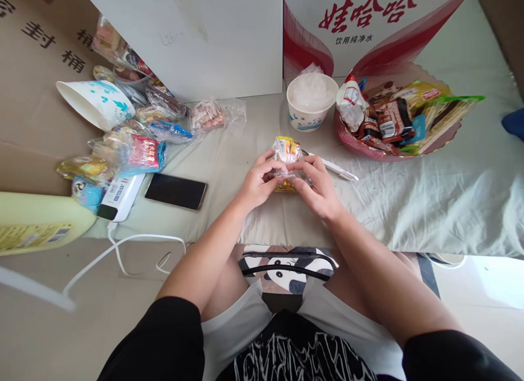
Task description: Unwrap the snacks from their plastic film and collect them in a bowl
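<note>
In the middle of the cloth-covered surface, a small yellow and red snack packet in clear plastic point(287, 148) is between my hands. My left hand point(264, 180) pinches the crinkled wrap from the left. From the right, my right hand point(313, 184) has its fingers closed on the same plastic. The two hands' fingertips nearly meet over the packet, hiding its middle. Just right of it lies a white-handled utility knife point(338, 170), partly behind my right hand. Beyond stands a paper cup point(308, 116) with crumpled clear plastic inside.
A pink bowl point(347, 138) full of wrapped snacks stands at right. On the left are a phone point(176, 191), a white power strip point(123, 198) with a cable, a tipped paper cup point(98, 103) and piled snack packets point(145, 154). Boxes point(196, 48) stand along the back.
</note>
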### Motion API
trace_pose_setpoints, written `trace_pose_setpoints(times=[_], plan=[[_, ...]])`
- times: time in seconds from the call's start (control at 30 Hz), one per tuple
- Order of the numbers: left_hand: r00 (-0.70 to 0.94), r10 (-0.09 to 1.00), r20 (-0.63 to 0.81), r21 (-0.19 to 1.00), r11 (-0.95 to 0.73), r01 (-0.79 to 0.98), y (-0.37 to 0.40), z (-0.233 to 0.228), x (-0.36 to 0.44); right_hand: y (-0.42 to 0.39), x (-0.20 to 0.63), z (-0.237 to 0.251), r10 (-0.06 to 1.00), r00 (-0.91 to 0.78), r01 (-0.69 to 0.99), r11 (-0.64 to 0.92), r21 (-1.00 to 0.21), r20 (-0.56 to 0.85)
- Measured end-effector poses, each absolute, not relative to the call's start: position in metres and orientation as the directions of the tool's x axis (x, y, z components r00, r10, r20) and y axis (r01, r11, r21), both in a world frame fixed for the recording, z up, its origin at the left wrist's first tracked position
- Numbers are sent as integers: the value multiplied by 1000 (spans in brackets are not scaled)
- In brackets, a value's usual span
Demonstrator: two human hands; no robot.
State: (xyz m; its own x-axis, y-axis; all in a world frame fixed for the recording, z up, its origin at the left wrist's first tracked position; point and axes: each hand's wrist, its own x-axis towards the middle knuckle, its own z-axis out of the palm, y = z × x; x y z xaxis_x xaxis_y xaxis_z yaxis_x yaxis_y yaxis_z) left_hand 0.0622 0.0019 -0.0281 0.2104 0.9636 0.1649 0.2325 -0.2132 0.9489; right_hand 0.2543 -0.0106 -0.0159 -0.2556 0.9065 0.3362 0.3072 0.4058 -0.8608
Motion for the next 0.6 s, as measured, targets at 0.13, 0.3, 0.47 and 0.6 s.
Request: trace_pose_setpoints(times=[0.13, 0.3, 0.47, 0.6], plan=[[72, 980, 188, 968, -197, 154, 7, -27, 62, -10, 266, -12, 911, -218, 338, 408, -848, 351], [-67, 980, 186, 982, -184, 30, 11, -25, 63, -2, 282, -10, 936, 51, 573, 257, -778, 347], [-107, 990, 93, 994, -98, -47, 11, -24, 63, -1, 291, -22, 916, 133, 790, 133, -599, 379], [-133, 987, 86, 992, -97, -78, 11, -28, 58, -2, 294, -32, 941, 66, 840, 127, -528, 333]])
